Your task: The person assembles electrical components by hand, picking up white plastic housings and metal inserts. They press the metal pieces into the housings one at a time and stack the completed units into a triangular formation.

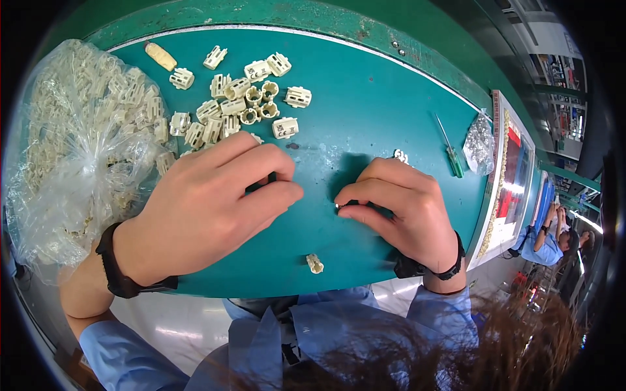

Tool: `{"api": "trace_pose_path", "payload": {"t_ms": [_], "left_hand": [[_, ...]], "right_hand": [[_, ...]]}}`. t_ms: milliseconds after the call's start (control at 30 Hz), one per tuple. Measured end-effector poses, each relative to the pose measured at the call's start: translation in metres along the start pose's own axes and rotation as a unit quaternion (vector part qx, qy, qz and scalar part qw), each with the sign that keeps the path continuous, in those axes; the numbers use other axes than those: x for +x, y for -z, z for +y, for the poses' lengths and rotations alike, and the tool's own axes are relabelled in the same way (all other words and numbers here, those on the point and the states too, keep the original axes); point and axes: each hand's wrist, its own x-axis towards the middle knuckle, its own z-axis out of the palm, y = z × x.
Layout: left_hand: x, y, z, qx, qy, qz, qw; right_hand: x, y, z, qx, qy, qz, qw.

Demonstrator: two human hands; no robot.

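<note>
My left hand hovers over the green table, just in front of a heap of cream plastic housings. Its fingers are curled with thumb and forefinger close together; whatever they may hold is hidden. To the right, my right hand pinches a tiny shiny piece between thumb and forefinger; its kind is too small to tell. One small cream plastic part lies by itself near the table's front edge, between my hands. Beyond the right hand, small white parts lie partly hidden behind the knuckles.
A large clear bag full of similar housings stands at the left. A tan stub-shaped object lies far left. On the right are a green-handled screwdriver, a small clear bag and a white-framed board. Another person sits farther right.
</note>
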Motion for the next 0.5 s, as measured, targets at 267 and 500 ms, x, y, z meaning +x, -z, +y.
{"api": "trace_pose_path", "payload": {"t_ms": [267,500], "left_hand": [[0.004,0.011,0.013,-0.097,0.024,-0.083,0.992],[0.001,-0.009,0.009,-0.146,0.007,-0.063,0.987]], "right_hand": [[-0.001,0.007,-0.001,-0.011,0.01,-0.001,1.0],[0.002,0.006,0.0,-0.018,0.031,-0.006,0.999]]}}
